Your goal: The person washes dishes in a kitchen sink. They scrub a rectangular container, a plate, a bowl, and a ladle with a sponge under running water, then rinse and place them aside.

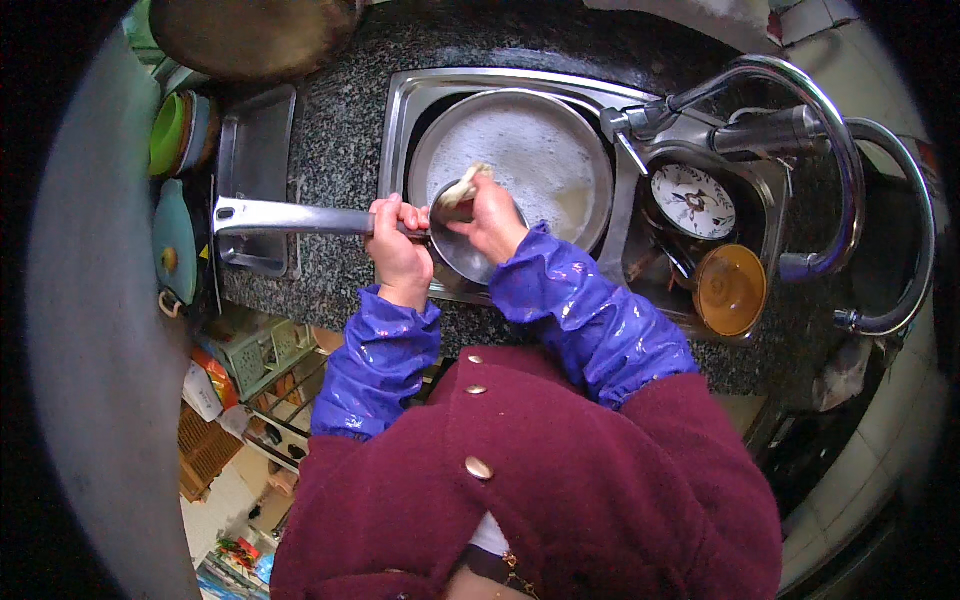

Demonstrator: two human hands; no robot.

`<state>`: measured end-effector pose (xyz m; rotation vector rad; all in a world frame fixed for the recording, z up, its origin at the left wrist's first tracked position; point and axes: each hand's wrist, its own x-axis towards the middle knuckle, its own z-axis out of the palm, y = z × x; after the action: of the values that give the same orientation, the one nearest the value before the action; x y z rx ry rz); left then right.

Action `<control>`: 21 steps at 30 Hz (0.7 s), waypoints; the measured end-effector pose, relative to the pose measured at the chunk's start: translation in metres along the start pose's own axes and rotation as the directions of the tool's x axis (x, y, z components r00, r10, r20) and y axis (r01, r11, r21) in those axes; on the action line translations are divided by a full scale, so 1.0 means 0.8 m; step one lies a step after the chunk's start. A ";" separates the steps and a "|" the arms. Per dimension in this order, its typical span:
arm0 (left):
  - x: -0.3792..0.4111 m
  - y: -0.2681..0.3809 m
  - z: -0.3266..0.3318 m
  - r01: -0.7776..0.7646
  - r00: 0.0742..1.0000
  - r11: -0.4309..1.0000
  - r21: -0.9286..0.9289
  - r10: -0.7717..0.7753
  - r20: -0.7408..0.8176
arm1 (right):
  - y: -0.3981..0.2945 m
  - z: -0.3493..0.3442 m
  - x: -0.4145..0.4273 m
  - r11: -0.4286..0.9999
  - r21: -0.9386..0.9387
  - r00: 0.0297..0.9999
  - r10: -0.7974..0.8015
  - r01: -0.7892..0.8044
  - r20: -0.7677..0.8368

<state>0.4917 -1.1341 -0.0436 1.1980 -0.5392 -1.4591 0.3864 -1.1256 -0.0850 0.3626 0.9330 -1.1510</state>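
Note:
My left hand (401,251) grips the metal handle of a ladle or small deep pan (471,259), close to where the handle meets the bowl. The handle points left over the counter. In my right hand (491,217) is a pale cloth (465,187), pressed at the inside of that bowl. Both hands are over the near left part of a large round metal basin (592,202) of sudsy water, which sits in the left bowl of a steel sink (399,112). Blue waterproof sleeves cover my forearms.
In the right sink bowl are a patterned white bowl (691,201) and an amber bowl (731,291). Two curved metal taps (844,172) arch at the right. A metal tray (259,180) lies on the speckled counter (337,150) at the left, near stacked bowls (169,135) and a teal lid (176,240).

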 end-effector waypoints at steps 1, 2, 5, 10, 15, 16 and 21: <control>-0.002 0.002 0.006 -0.046 0.999 0.998 0.039 0.045 0.016 | -0.008 -0.009 0.005 1.000 0.002 1.000 -0.018 0.018 0.011; -0.003 0.006 0.010 -0.067 0.998 0.996 0.056 0.065 0.025 | -0.016 -0.016 0.013 0.999 0.026 0.997 -0.025 0.027 -0.071; 0.007 0.014 0.013 -0.124 0.992 0.988 0.093 0.121 0.038 | -0.051 -0.067 0.041 0.924 -0.203 0.946 -0.320 0.325 0.056; 0.017 0.025 0.012 -0.136 0.990 0.987 0.090 0.133 0.036 | -0.099 -0.113 0.042 -0.131 -0.957 0.784 -0.551 0.257 0.286; 0.019 0.023 0.021 -0.083 0.996 0.991 0.105 0.079 0.039 | -0.083 -0.163 0.074 -0.376 -0.920 0.906 -0.340 0.115 0.252; 0.021 0.022 0.021 -0.073 0.997 0.990 0.123 0.069 0.038 | -0.076 -0.166 0.081 -0.083 -0.949 0.913 -0.259 0.305 0.316; 0.023 0.018 0.016 -0.013 1.000 0.994 0.106 0.012 0.007 | -0.074 -0.077 -0.007 -0.259 -0.706 0.729 -0.010 0.659 0.684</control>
<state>0.4894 -1.1588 -0.0331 1.2710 -0.6336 -1.4385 0.3059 -1.1039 -0.1050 -1.6629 1.2561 -0.5728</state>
